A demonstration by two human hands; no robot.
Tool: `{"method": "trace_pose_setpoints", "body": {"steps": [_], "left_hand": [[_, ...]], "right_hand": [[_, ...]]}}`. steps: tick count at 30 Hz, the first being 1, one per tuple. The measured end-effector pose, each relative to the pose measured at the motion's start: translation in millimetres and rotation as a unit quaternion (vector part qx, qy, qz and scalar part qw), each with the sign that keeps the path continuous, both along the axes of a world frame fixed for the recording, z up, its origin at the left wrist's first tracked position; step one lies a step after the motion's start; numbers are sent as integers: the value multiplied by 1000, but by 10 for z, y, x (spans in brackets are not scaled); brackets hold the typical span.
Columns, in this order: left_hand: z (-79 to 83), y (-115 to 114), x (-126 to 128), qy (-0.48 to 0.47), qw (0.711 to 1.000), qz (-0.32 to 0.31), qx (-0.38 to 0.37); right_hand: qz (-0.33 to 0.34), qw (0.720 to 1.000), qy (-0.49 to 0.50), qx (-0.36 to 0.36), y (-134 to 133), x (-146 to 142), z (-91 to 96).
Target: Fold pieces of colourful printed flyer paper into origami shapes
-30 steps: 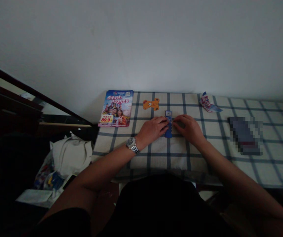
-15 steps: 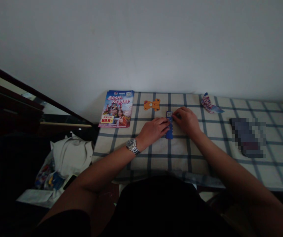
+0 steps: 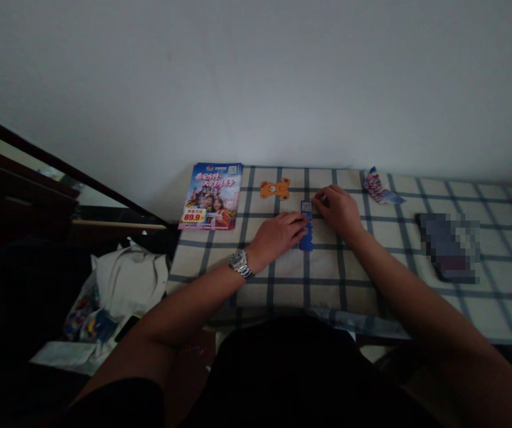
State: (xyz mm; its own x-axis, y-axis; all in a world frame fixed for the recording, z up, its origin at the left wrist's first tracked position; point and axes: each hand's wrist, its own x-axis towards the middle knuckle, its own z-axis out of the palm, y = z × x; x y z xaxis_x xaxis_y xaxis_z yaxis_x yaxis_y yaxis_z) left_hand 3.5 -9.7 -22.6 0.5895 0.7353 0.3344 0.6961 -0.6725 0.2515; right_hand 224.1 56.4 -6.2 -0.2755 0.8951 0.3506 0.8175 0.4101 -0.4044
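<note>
On the far left, a pale, soft-looking bag is slumping in loose folds below the table's edge. A stack of glossy flyers point(image 3: 213, 199) is lying squared near the wall, probably to leave working room. A silver metal wristwatch point(image 3: 238, 264) is circling the left wrist. The left hand point(image 3: 276, 235) is resting palm down, fingers extended close together, their tips on a narrow blue paper strip point(image 3: 307, 244) — likely steadying it on the checked tablecloth point(image 3: 286, 291). A flat orange bear cutout point(image 3: 275, 189) is lying just beyond. The right hand point(image 3: 336, 211) is curling, thumb and forefinger nearly meeting beside the strip's top corner; whether they are pinching its edge, I cannot tell. Farther right, a creased printed scrap point(image 3: 381, 189) is bending upward — then a dark, pixelated rectangular object point(image 3: 447, 246) is lying flat.
</note>
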Motion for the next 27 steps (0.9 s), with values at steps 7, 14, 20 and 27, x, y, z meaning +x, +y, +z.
{"method": "trace_pose_setpoints", "body": {"steps": [7,14,20,27], "left_hand": [[15,-1,1,5,1000,0,1],[7,-3,8,4,1000,5,1],[-12,-3,2,-1,1000,0,7],[-20,-1,3,-7,1000,-1,6]], "right_hand": [[72,997,15,-9,-199,106,-65],[109,994,7,-17,-380,155,-97],[120,993,-13,-14,-642,205,-113],[139,989,-41,-5,-882,241,-86]]}}
